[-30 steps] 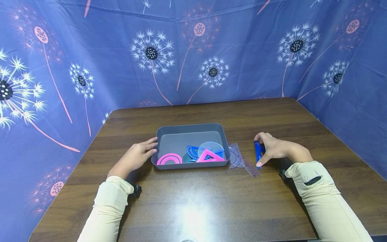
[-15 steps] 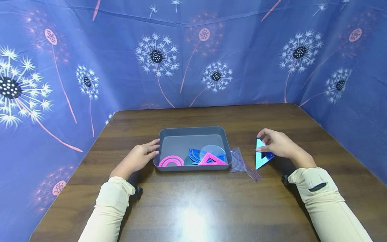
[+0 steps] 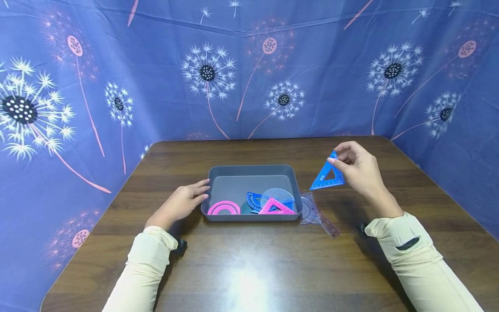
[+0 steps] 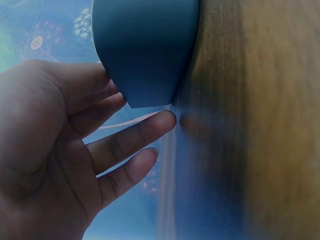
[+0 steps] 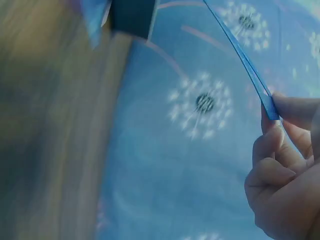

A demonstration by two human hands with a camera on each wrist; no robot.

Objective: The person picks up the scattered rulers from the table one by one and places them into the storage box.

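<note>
The right hand [image 3: 360, 171] pinches a blue set square [image 3: 325, 178] near its top corner, between thumb and fingers, and holds it above the table to the right of the tray. In the right wrist view the set square [image 5: 252, 70] appears edge-on in the fingers of the right hand [image 5: 290, 175]. The left hand [image 3: 179, 203], fingers nearly straight, touches the left wall of the grey tray [image 3: 251, 217]. From the left wrist view, fingertips of the left hand [image 4: 65, 130] lie against the tray's end wall [image 4: 147, 55].
Inside the tray lie a pink protractor [image 3: 224, 207], a pink set square [image 3: 276, 210], a blue protractor [image 3: 253, 200] and a clear disc [image 3: 277, 194]. Right of the tray, a clear protractor piece [image 3: 309, 210] and a clear ruler [image 3: 329, 227] lie on the wooden table [image 3: 187, 268].
The right hand has lifted the blue set square from the table and moved it up and slightly left, turning it. The left hand has stayed at the tray's left wall.
</note>
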